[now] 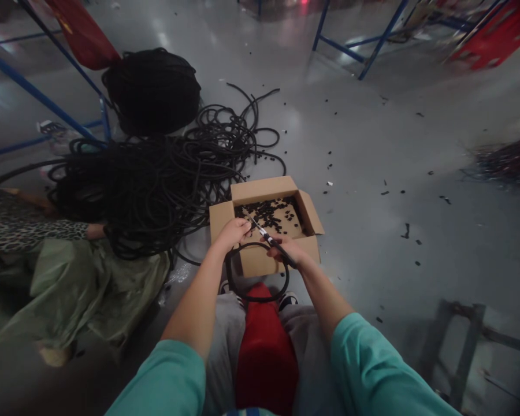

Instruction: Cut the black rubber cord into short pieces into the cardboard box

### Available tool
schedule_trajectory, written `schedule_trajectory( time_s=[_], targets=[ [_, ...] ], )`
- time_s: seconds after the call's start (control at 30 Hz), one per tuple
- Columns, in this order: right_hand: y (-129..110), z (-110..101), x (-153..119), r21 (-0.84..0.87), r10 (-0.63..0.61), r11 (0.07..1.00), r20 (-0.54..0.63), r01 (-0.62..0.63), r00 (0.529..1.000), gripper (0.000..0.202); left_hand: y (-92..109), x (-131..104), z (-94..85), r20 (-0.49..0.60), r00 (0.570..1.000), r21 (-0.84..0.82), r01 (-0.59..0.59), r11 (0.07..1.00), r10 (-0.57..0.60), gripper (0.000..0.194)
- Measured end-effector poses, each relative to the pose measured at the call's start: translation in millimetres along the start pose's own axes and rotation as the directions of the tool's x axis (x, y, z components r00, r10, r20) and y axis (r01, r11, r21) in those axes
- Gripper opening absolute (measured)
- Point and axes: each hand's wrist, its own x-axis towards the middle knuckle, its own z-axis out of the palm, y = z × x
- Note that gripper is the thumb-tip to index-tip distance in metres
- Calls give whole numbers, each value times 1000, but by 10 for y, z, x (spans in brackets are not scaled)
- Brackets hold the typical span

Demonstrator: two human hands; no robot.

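My left hand is closed, its fingers pinching a black rubber tube that hangs in a loop below both hands. In my right hand is a pair of dark-handled scissors, blades pointing up and left, close to the left fingertips. Part of the tube loop passes by the right hand; whether that hand touches it I cannot tell. Beneath both hands stands an open cardboard box with many short black cut pieces inside.
Loose black tubing lies piled at the left, with a large wound bundle behind it. A co-worker's patterned sleeve reaches toward the pile. Blue metal frames stand behind. Scattered black bits dot the grey floor.
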Motion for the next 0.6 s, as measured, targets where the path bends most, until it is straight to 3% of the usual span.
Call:
schedule_trajectory(
  time_s=[0.17,0.33,0.5,0.6],
  targets=[
    [28,-2,8,-30,2,1000,-50,-3,999,56,-71,26,9,17,998,-64,-56,996,58,23],
    [24,-32,-23,-3,-17,1000,-95,17,995,55,-76,38,22,-106,993,-256,-71,964,45,11],
    [19,-66,-44,25,-28,999,-15,29,999,61,17,19,6,-116,992,-472,-5,882,-56,7],
    [29,-72,-35,3,-31,1000,30,30,999,62,44,8,-3,-81,995,-522,6,853,-56,7]
  ],
)
